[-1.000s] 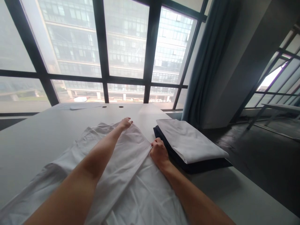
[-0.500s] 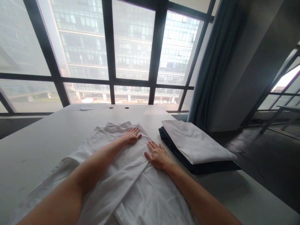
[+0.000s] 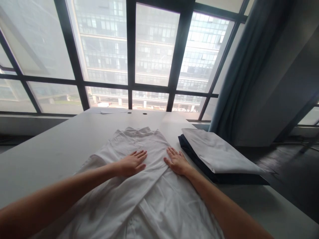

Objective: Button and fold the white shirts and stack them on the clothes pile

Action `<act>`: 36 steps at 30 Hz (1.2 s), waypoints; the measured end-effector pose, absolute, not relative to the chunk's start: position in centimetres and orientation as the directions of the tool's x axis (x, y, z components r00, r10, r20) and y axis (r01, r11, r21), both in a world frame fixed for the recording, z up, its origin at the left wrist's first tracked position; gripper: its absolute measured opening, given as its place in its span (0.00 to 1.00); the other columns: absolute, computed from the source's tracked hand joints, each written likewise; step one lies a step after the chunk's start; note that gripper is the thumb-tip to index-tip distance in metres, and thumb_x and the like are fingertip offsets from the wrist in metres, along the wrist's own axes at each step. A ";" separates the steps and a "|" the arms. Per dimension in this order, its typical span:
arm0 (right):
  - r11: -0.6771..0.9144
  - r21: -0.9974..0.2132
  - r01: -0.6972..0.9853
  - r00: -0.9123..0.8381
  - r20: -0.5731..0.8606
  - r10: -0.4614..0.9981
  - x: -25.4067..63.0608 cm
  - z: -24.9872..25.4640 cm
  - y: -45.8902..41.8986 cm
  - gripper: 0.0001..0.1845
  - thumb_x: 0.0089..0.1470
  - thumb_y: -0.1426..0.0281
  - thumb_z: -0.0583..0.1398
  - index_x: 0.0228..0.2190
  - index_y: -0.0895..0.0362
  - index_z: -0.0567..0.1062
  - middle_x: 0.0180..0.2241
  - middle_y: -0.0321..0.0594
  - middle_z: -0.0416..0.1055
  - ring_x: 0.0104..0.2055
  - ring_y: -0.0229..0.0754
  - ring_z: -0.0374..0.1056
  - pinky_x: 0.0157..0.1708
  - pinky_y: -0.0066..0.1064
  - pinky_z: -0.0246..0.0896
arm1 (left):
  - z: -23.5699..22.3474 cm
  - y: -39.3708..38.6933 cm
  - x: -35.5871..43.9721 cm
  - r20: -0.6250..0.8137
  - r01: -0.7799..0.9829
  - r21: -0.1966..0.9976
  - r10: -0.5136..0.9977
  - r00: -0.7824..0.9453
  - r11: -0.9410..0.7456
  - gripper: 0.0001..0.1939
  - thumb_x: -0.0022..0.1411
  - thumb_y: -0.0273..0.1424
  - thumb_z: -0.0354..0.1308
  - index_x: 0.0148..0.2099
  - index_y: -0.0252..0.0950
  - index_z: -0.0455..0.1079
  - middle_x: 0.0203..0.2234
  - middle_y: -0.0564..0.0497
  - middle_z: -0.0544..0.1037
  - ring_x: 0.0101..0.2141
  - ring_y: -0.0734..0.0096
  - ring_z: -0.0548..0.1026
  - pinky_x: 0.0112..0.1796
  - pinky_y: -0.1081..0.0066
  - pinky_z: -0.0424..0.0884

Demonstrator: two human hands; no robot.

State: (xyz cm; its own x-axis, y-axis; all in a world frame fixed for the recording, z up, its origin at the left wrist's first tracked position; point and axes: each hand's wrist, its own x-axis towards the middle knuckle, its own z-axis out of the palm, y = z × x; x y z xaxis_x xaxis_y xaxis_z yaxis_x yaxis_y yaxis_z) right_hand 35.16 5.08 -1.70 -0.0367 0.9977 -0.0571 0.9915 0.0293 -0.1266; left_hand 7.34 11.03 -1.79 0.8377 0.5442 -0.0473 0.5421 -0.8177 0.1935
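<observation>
A white shirt [image 3: 147,189] lies spread over the table in front of me, wrinkled, with its collar end [image 3: 136,132] pointing away. Flat on the middle of the cloth rests my left hand [image 3: 133,162], palm down with fingers stretched out. My right hand [image 3: 176,161] presses on the shirt's right edge, its fingers also extended. Neither hand grips the fabric. To the right of my right hand sits a stack of folded garments, a white one [image 3: 219,152] on top of dark navy ones [image 3: 236,178].
The white table [image 3: 54,152] reaches to a large window with dark frames [image 3: 129,59]. Two dark round holes show near its far edge, beside some thin white sheets [image 3: 99,111]. A grey-blue curtain [image 3: 234,89] hangs at the right, above a dark floor [image 3: 294,172].
My left hand has slid back toward me and a little left over the shirt, away from the collar end. My right hand stays on the right edge. The view has turned slightly left.
</observation>
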 end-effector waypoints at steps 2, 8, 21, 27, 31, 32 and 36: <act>0.013 -0.117 0.993 -0.025 -0.103 0.994 34.9 -1.1 5.3 0.37 0.69 0.56 0.44 0.71 0.62 0.49 0.73 0.47 0.37 0.75 0.48 0.33 0.70 0.53 0.32 | -1.9 8.3 3.7 -0.049 0.570 0.217 0.574 0.817 -0.793 0.34 0.75 0.46 0.39 0.74 0.31 0.49 0.72 0.38 0.48 0.71 0.56 0.45 0.68 0.54 0.43; 0.055 -0.068 0.996 -0.057 -0.028 0.998 30.0 0.5 5.2 0.30 0.68 0.65 0.48 0.67 0.63 0.60 0.70 0.55 0.48 0.73 0.54 0.42 0.69 0.58 0.31 | -0.6 0.8 -0.9 0.062 0.440 0.278 0.474 0.879 -0.854 0.29 0.76 0.44 0.39 0.75 0.43 0.50 0.71 0.46 0.53 0.70 0.57 0.50 0.69 0.49 0.41; 0.256 -0.180 0.950 -0.269 -0.052 0.962 26.3 -1.0 2.5 0.38 0.69 0.53 0.44 0.71 0.62 0.51 0.73 0.46 0.39 0.74 0.49 0.34 0.70 0.48 0.30 | 0.4 -3.0 -3.0 0.172 0.484 0.241 0.528 0.831 -0.841 0.38 0.62 0.60 0.54 0.64 0.41 0.67 0.62 0.38 0.68 0.61 0.44 0.65 0.61 0.49 0.59; 0.252 -0.169 0.953 -0.264 -0.047 0.963 26.0 -0.9 2.4 0.38 0.69 0.52 0.45 0.71 0.60 0.52 0.73 0.46 0.40 0.74 0.49 0.35 0.70 0.47 0.31 | 2.4 -7.6 -3.2 0.023 0.523 0.292 0.552 0.833 -0.801 0.20 0.60 0.51 0.63 0.36 0.39 0.70 0.32 0.50 0.77 0.33 0.64 0.73 0.35 0.68 0.67; 0.261 -0.176 0.949 -0.274 -0.058 0.960 26.1 -0.8 2.5 0.38 0.69 0.52 0.44 0.71 0.60 0.51 0.73 0.47 0.40 0.74 0.50 0.35 0.69 0.48 0.32 | 3.6 -8.2 -3.0 -0.030 0.564 0.254 0.576 0.817 -0.786 0.09 0.66 0.30 0.52 0.31 0.38 0.67 0.29 0.51 0.76 0.29 0.68 0.71 0.33 0.69 0.65; 0.260 -0.182 0.948 -0.275 -0.064 0.959 26.1 -0.7 2.5 0.38 0.69 0.52 0.44 0.71 0.60 0.52 0.73 0.47 0.40 0.74 0.50 0.35 0.69 0.49 0.32 | 4.1 -8.1 -3.0 -0.030 0.558 0.275 0.574 0.819 -0.783 0.09 0.65 0.29 0.52 0.31 0.38 0.67 0.29 0.52 0.76 0.29 0.69 0.71 0.33 0.70 0.64; 0.217 -0.196 0.956 -0.235 -0.072 0.969 25.9 -0.4 3.0 0.40 0.68 0.49 0.45 0.70 0.61 0.53 0.72 0.49 0.42 0.74 0.53 0.36 0.69 0.54 0.34 | 5.6 -7.5 -2.6 -0.187 0.570 0.449 0.551 0.813 -0.689 0.09 0.65 0.32 0.54 0.32 0.38 0.70 0.24 0.56 0.75 0.25 0.74 0.67 0.26 0.74 0.61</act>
State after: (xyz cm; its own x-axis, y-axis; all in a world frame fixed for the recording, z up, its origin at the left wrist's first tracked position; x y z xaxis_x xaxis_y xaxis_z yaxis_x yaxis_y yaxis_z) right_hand 25.88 2.97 -0.41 -0.2345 0.9694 -0.0720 0.9564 0.2168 -0.1956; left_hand -2.60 -7.54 5.60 0.8132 0.5512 -0.1871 0.5699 -0.6885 0.4486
